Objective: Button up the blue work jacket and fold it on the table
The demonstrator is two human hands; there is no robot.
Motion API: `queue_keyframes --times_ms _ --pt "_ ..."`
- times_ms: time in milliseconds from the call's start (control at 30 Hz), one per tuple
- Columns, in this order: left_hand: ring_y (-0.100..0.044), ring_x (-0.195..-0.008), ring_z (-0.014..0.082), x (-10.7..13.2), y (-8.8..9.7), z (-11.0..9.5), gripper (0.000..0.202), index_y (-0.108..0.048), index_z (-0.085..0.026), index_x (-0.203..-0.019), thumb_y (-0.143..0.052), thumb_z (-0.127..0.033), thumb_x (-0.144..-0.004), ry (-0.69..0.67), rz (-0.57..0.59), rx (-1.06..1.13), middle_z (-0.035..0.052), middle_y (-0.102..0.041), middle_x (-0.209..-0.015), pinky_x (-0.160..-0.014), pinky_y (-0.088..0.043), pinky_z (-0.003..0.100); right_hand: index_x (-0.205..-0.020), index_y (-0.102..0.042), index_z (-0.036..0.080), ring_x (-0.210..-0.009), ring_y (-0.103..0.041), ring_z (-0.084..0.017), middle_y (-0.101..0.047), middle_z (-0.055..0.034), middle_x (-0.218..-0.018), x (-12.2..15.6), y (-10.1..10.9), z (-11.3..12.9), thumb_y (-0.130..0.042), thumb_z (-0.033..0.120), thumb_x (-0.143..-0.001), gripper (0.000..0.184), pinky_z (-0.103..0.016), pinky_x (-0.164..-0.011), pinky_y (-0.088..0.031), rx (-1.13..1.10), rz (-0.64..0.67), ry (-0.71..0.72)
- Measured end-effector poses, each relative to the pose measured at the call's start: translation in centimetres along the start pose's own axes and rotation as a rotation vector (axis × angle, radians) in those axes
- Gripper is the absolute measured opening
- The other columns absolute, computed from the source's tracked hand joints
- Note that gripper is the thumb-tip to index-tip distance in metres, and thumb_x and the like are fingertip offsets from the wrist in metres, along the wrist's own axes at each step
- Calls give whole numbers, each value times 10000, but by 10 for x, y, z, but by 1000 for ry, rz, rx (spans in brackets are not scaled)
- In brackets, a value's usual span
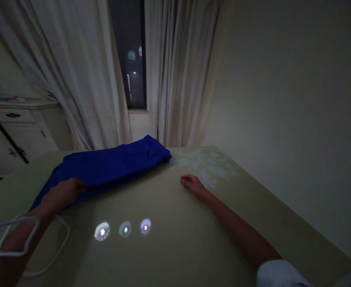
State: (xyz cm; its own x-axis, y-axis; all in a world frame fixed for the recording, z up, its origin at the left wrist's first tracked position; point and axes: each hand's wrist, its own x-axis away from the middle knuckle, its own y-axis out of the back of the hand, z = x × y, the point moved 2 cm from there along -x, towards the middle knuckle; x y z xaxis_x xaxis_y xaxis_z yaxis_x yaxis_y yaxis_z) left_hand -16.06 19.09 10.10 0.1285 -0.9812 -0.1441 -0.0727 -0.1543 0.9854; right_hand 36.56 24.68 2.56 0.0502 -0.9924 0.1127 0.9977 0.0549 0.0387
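A dark blue folded cloth (112, 161) lies across the far left part of the table, its right end bunched up and raised a little. At its near edge, my left hand (70, 189) is closed, with the fabric pinched between thumb and fingers. Whether the cloth is a garment I cannot tell. To the right of it, my right hand (193, 184) is just over the tabletop, apart from the cloth. Its fingers are loosely bent, with a small gap from the thumb, and nothing shows in them.
The glossy pale table (169, 243) has a leaf pattern (211, 163) and reflects several lights. A white cord (52, 261) loops around my left forearm. Curtains (181, 79) hang by a dark window (132, 59). A cabinet (22, 123) stands left; a wall (297, 119) borders the right.
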Motion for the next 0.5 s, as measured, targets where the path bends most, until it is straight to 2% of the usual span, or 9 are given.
queue_keyframes --times_ms 100,167,233,300,367,433,500 --pt "-735 -968 264 13 24 -26 495 -706 -82 -1269 -302 -304 -1089 22 49 -35 94 -773 -1051 -855 -521 349 -863 -717 177 -874 -703 -206 -731 -54 -856 7 -25 -3 -855 356 -787 239 -358 -874 -584 -59 39 -38" --pt "-742 -975 288 32 38 -53 536 -627 -83 -1368 -234 -341 -1112 7 -72 -36 119 -762 -1095 -907 -537 417 -887 -699 177 -908 -732 -229 -746 -95 -893 7 -54 -3 -815 485 -841 332 -380 -879 -601 -122 105 -79" --pt "-739 -1030 311 55 38 -81 511 -619 -89 -1352 -227 -290 -1095 -87 -177 -35 157 -745 -1174 -1026 -507 517 -985 -680 182 -954 -751 -258 -756 -133 -962 3 -86 1 -750 613 -876 451 -412 -864 -623 -222 137 -145" --pt "-725 -1091 322 81 24 -101 471 -652 -124 -1301 -262 -207 -1048 -215 -209 -41 181 -722 -1246 -1123 -434 605 -1085 -648 193 -971 -756 -272 -752 -140 -993 -5 -116 10 -701 680 -889 527 -428 -827 -642 -331 101 -212" --pt "-719 -1123 312 106 1 -112 471 -678 -177 -1278 -291 -148 -1013 -326 -181 -28 166 -716 -1278 -1161 -394 647 -1130 -622 210 -938 -755 -257 -747 -117 -976 -19 -137 22 -691 655 -906 504 -402 -785 -648 -406 18 -243" --pt "-715 -1164 288 128 -21 -116 503 -705 -225 -1258 -313 -80 -978 -412 -137 -13 134 -724 -1291 -1201 -362 646 -1118 -618 214 -891 -745 -230 -744 -87 -930 -33 -148 36 -702 557 -920 405 -350 -751 -638 -412 -58 -212" --pt "-701 -1219 258 148 -37 -118 573 -720 -269 -1260 -330 -7 -932 -472 -86 -14 99 -728 -1318 -1248 -320 618 -1060 -629 205 -850 -730 -219 -738 -60 -863 -42 -147 49 -735 443 -883 315 -314 -722 -619 -392 -127 -166"
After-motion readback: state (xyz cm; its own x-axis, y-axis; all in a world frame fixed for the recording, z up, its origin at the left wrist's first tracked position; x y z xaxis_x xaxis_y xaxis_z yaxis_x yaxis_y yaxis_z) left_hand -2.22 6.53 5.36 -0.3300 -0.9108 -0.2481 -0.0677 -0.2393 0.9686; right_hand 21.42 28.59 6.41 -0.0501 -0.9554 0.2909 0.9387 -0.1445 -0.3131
